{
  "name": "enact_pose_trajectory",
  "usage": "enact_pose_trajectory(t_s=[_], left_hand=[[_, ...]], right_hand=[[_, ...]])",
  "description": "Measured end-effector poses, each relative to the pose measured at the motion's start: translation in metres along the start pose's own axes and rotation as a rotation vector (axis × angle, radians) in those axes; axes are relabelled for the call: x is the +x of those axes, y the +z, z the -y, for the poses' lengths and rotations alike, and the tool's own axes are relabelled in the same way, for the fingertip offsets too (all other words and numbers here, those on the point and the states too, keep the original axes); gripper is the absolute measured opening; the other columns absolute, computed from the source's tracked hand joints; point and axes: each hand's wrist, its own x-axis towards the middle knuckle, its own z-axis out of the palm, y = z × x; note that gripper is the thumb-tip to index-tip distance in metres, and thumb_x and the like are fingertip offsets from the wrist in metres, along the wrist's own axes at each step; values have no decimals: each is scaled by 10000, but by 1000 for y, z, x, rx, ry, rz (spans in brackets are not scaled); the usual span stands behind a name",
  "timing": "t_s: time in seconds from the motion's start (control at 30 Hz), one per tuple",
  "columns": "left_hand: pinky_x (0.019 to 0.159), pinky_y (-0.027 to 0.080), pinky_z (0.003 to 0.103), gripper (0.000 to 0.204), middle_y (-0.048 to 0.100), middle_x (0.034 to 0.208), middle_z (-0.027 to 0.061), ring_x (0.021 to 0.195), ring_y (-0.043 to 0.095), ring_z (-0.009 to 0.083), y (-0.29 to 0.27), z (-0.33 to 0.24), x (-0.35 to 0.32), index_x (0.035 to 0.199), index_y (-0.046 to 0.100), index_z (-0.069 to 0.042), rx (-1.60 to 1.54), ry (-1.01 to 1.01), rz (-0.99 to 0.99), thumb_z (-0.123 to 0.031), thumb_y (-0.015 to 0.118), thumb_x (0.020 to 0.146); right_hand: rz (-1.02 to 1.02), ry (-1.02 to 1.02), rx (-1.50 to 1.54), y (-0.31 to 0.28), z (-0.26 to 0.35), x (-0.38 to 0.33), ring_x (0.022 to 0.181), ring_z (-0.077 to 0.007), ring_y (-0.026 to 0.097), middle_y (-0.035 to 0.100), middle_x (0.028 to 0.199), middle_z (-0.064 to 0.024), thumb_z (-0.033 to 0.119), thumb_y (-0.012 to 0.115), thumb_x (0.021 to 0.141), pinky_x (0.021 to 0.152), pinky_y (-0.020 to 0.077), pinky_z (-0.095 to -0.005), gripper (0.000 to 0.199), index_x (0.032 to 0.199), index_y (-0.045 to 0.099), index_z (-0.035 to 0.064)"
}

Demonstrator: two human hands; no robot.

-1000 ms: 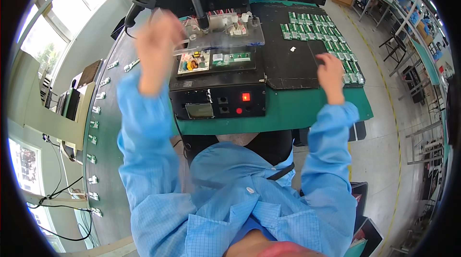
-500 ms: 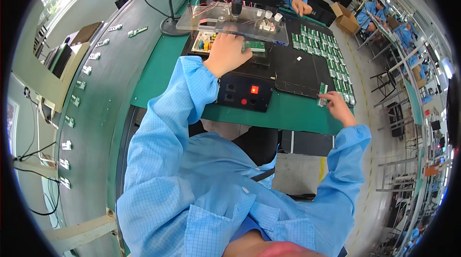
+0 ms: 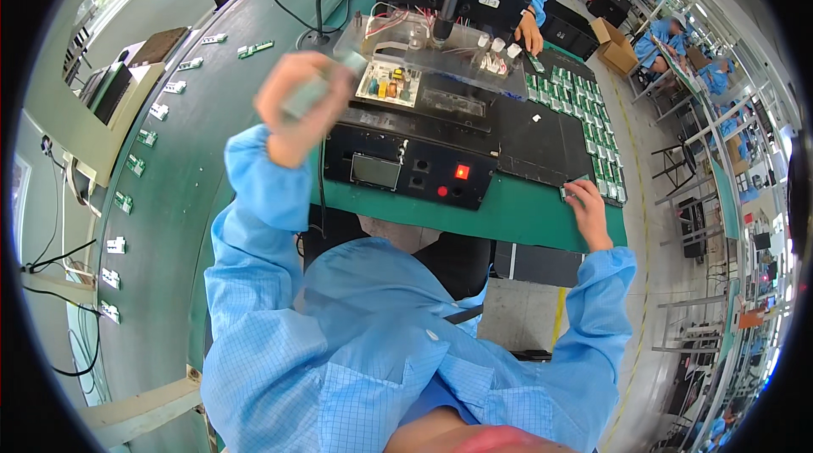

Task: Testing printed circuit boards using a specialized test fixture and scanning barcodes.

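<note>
My left hand point(image 3: 296, 102), smeared by motion, is raised left of the test fixture point(image 3: 406, 165) with its fingers closed round a small green circuit board point(image 3: 306, 97). The fixture is a black box with a small screen and a lit red button; a clear plate point(image 3: 474, 63) hangs over its dark bed. A larger board point(image 3: 388, 83) with yellow components sits in the bed. At the right, my right hand point(image 3: 586, 203) has its fingers closed on another small green board point(image 3: 569, 191), mostly covered, at the front edge of the dark mat point(image 3: 542, 135).
Rows of small green boards point(image 3: 584, 106) lie along the mat's right side. More boards point(image 3: 135, 165) are strung along the belt point(image 3: 178, 216) at the left. Across the table, a co-worker's hand point(image 3: 529, 32) touches the far rows. A cardboard box point(image 3: 614, 42) stands beyond.
My left hand has lifted a small board out of the fixture and moved left. My right hand's fingers have closed over the board at the mat's edge. The co-worker's hand has reached the far rows.
</note>
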Motion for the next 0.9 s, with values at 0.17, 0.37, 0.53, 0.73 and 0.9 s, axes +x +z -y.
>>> enact_pose_trajectory(t_s=[0.17,0.37,0.53,0.73,0.9], left_hand=[[672,531,329,132,737,948,114,773,703,223,-6,124,-2,991,678,-19,-481,-1054,-307,-110,749,926],[867,530,306,226,711,1148,153,1072,680,236,74,237,-46,1191,636,-2,-928,-1398,-99,-138,628,1010],[834,555,321,257,712,1119,144,1023,682,218,114,247,-26,1205,629,6,-922,-1495,-266,-186,592,1038],[793,568,329,289,714,1077,130,967,685,207,121,236,-9,1208,619,19,-946,-1433,-253,-221,546,1064],[811,571,328,260,724,1132,158,1005,698,240,131,250,-3,1186,610,28,-1043,-1423,-354,-185,517,1069]], right_hand=[[-288,9,65,13,68,17,1036,-308,627,641,1121,-120,-30,722,839,898,510,-392,313,1144,721,41],[-308,-212,0,55,211,86,1012,-326,614,642,1101,-120,-43,743,799,883,513,-414,370,1150,724,71],[-361,-117,-5,108,264,140,979,-335,610,630,1042,-114,73,706,889,858,511,-432,198,1088,710,65],[-381,-33,-68,136,255,174,1000,-343,610,640,1055,-122,96,660,935,867,508,-454,178,1104,711,76],[-368,-104,-70,140,243,183,1038,-349,622,643,1103,-116,75,656,907,875,513,-453,167,1067,705,74]])
